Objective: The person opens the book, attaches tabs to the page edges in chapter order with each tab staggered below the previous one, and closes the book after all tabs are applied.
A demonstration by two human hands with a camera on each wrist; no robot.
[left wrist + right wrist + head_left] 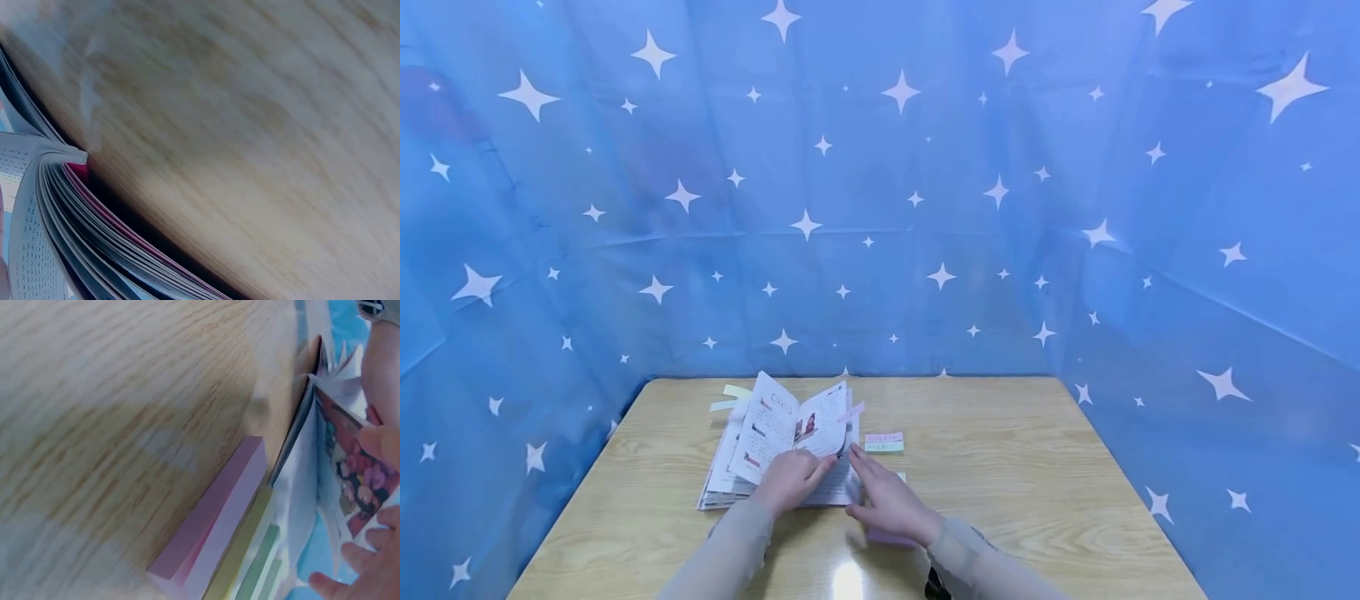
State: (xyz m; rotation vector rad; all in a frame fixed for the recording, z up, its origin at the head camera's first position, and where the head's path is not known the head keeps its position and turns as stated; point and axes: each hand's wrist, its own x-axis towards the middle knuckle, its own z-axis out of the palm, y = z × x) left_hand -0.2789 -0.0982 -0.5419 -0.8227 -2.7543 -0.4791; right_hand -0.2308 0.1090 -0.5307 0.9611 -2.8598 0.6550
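Note:
An open book (767,425) with printed pages lies left of centre on the table, some pages lifted and fanned. My left hand (792,482) is over its lower middle, fingers curled, thumb reaching right along the raised pages and gripping near their lower edge. In the left wrist view the thick page block (125,237) shows; that hand is mostly out of frame. My right hand (891,502) is at the book's right edge, fingers extended toward the pages. The right wrist view shows its fingers spread beside a page with a colourful picture (359,472).
Pink and green sticky strips (883,442) lie right of the book. A stack of coloured sticky pads (219,512) sits beside the book, partly under my right hand in the head view. Pale tabs (730,397) stick out at the book's upper left. A blue starry curtain (880,192) surrounds the wooden table (1037,467).

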